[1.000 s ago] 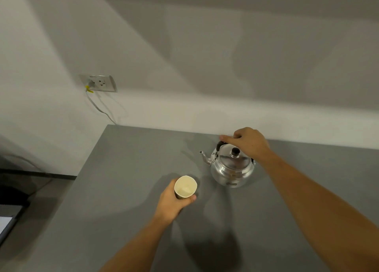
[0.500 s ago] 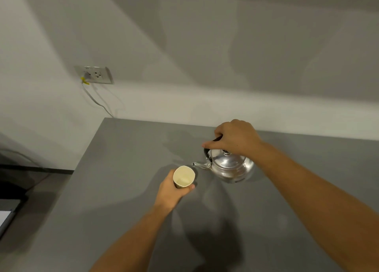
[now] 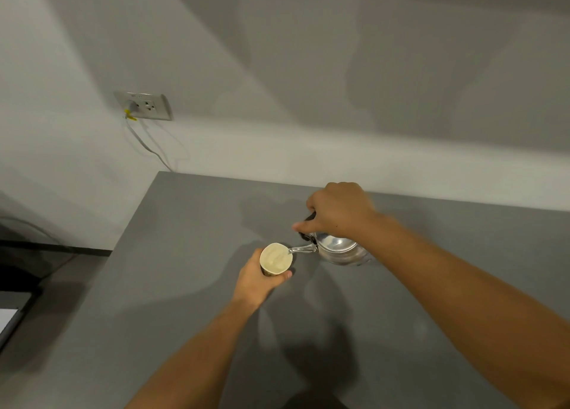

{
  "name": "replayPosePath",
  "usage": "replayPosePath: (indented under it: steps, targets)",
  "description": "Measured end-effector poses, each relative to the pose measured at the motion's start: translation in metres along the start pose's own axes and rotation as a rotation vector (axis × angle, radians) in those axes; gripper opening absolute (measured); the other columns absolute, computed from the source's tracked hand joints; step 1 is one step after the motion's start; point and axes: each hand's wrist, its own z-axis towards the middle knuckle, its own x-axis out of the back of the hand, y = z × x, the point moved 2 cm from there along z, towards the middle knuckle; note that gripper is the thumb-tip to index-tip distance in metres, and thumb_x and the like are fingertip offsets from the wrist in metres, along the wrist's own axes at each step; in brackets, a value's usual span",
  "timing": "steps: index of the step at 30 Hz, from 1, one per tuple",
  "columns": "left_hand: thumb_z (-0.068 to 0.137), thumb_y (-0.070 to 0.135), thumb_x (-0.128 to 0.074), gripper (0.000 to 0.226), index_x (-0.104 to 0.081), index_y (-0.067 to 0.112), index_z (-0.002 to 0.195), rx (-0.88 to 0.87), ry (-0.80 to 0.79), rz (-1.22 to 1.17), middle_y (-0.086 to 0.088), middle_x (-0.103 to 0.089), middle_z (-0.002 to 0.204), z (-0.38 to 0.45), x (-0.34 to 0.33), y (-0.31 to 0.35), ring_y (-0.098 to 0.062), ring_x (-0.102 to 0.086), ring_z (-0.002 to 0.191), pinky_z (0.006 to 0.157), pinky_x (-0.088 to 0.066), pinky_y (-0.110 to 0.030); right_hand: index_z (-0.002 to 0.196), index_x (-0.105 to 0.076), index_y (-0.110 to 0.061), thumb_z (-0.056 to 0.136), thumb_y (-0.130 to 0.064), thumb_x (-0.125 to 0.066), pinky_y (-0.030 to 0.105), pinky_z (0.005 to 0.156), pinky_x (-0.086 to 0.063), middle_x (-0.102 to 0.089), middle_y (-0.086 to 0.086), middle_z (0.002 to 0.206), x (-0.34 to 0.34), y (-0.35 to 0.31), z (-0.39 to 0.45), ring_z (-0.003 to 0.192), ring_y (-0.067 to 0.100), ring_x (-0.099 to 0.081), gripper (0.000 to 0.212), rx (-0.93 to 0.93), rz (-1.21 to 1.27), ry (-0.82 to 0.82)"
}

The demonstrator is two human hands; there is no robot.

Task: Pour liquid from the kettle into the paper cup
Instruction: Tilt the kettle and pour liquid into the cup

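A small shiny metal kettle (image 3: 337, 249) with a black handle hangs tilted to the left above the grey table (image 3: 185, 285). My right hand (image 3: 339, 212) grips its handle from above. The thin spout reaches over the right rim of a pale paper cup (image 3: 275, 259). My left hand (image 3: 257, 280) is wrapped around the cup from the near side and holds it upright. I cannot make out a stream of liquid; the cup's inside looks pale.
The table's left edge drops off to a dark floor. A wall socket (image 3: 143, 105) with a plugged cable sits on the white wall behind the table's far left corner. A dark flat object (image 3: 12, 313) lies at the lower left.
My right hand has lifted the kettle, tipped it further left and brought its spout over the cup's rim. My left hand keeps hold of the cup.
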Motion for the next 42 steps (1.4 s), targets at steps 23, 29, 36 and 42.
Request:
replayPosePath:
  steps: [23, 29, 36, 42]
  targets:
    - [0.070, 0.030, -0.095, 0.058, -0.060, 0.036, 0.116, 0.002, 0.001, -0.001, 0.015, -0.073, 0.108, -0.002, 0.000, 0.000, 0.018, -0.063, 0.091, 0.072, -0.045, -0.001, 0.054, -0.040, -0.023, 0.078, -0.073, -0.056, 0.028, 0.045, -0.021, -0.045, -0.004, 0.053, 0.010, -0.005, -0.001, 0.047, 0.012, -0.037, 0.058, 0.018, -0.039, -0.060]
    - [0.070, 0.029, -0.094, 0.058, -0.060, 0.035, 0.116, 0.005, 0.001, -0.003, 0.016, -0.073, 0.106, -0.001, 0.000, -0.001, 0.017, -0.063, 0.090, 0.071, -0.044, -0.001, 0.055, -0.041, -0.023, 0.078, -0.073, -0.056, 0.027, 0.046, -0.021, -0.043, -0.003, 0.054, 0.011, -0.007, 0.001, 0.046, 0.013, -0.037, 0.056, 0.030, -0.053, -0.065]
    - [0.069, 0.032, -0.095, 0.059, -0.062, 0.032, 0.117, 0.010, 0.004, 0.000, 0.012, -0.075, 0.106, 0.000, 0.000, -0.004, 0.014, -0.065, 0.090, 0.072, -0.046, -0.003, 0.053, -0.042, -0.021, 0.077, -0.072, -0.056, 0.027, 0.045, -0.021, -0.045, -0.002, 0.052, 0.011, -0.010, 0.003, 0.045, 0.014, -0.039, 0.058, 0.038, -0.070, -0.048]
    - [0.067, 0.033, -0.095, 0.059, -0.061, 0.037, 0.115, 0.007, 0.012, -0.004, 0.014, -0.075, 0.107, 0.000, 0.000, -0.004, 0.013, -0.065, 0.093, 0.072, -0.046, -0.003, 0.051, -0.039, -0.021, 0.077, -0.070, -0.058, 0.027, 0.046, -0.022, -0.042, -0.002, 0.051, 0.013, -0.011, 0.004, 0.044, 0.014, -0.036, 0.059, 0.032, -0.060, -0.041]
